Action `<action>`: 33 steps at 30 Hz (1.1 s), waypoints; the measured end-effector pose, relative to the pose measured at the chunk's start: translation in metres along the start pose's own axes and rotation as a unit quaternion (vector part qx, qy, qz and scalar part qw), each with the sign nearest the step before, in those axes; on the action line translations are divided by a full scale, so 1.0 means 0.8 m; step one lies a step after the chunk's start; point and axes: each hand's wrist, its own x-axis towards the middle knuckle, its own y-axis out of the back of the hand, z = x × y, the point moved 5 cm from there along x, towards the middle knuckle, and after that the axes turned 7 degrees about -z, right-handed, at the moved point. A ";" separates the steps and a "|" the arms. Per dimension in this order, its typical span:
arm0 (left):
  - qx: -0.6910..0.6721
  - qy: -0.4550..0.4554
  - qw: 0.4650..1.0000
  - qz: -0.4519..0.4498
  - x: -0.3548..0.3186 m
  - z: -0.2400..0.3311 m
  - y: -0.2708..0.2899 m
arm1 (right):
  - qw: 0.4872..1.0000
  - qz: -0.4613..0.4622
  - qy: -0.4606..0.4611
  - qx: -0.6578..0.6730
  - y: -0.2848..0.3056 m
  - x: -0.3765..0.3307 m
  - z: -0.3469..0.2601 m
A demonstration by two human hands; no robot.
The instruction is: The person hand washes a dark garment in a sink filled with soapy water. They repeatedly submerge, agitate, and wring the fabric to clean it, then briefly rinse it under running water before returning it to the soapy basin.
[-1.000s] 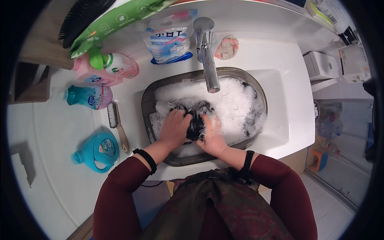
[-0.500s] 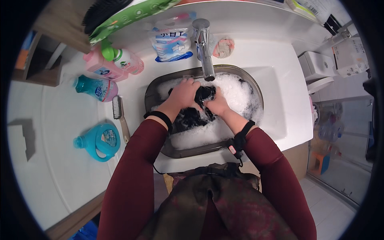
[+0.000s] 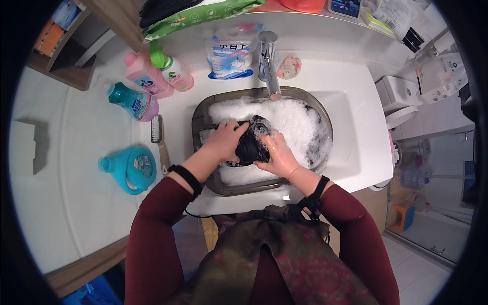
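Note:
A wet black cloth (image 3: 248, 146) is bunched between my two hands in a grey basin (image 3: 328, 119) of white suds (image 3: 292, 119). My left hand (image 3: 224, 141) grips the cloth's left side with its fingers bent over the top. On the other side, my right hand (image 3: 278, 156) is closed round the cloth, foam on its thumb and fingers. More dark fabric (image 3: 315, 124) shows through the foam at the basin's right. What kind of garment the cloth is, I cannot make out.
A chrome tap (image 3: 269, 66) reaches over the basin's far rim. A blue-white packet (image 3: 231, 56) and a pinkish soap piece (image 3: 290, 67) flank it. Along the left stand a pink bottle (image 3: 150, 76), a teal-capped bottle (image 3: 133, 101), a scrubbing brush (image 3: 157, 132) and a turquoise jug (image 3: 129, 170).
My hands have drawn nearer to me, with the black cloth gathered up between them. My right hand has turned and now holds the cloth from its near right side. The view has shifted slightly.

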 end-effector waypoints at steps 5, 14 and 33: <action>0.031 -0.032 0.989 0.138 -0.034 0.016 -0.031 | 0.997 -0.054 -0.033 0.052 0.020 0.008 -0.003; -0.018 -0.008 0.985 0.172 -0.043 0.029 -0.065 | 0.984 -0.126 -0.068 -0.110 -0.037 -0.009 -0.003; -0.048 -0.073 0.992 0.091 0.090 -0.005 -0.003 | 0.960 -0.091 -0.232 0.128 -0.022 0.064 0.112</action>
